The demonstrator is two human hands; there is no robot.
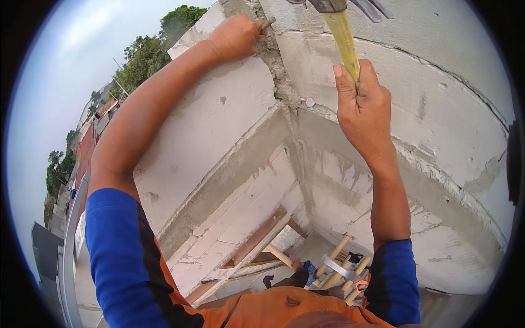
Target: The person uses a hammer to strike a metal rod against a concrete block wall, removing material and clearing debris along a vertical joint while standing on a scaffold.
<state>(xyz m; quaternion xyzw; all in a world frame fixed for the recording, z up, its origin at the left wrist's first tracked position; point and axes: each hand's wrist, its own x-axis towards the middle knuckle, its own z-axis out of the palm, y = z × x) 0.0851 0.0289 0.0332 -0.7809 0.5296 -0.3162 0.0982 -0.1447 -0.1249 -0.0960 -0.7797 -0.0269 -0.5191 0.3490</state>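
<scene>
My left hand (236, 38), arm raised, is closed around a short grey metal rod (268, 23). Its rounded end sticks out past my fingers; the rest is hidden, so I cannot tell its exact kind. The rod is beside the rough mortar joint (272, 57) where two pale block walls meet. In my right hand (365, 106) is a claw hammer (343, 41), gripped by its yellow handle with the thumb along it. The hammer head is up at the top edge of the view, apart from the rod, in front of the right block wall (426, 87).
Grey concrete bands (227, 177) run along both walls below the blocks. Far below are a wood-framed opening (260, 235), several round wooden poles (333, 273) and a dark-clothed limb (292, 279). Beyond the left wall lie rooftops (87, 145) and trees (143, 57).
</scene>
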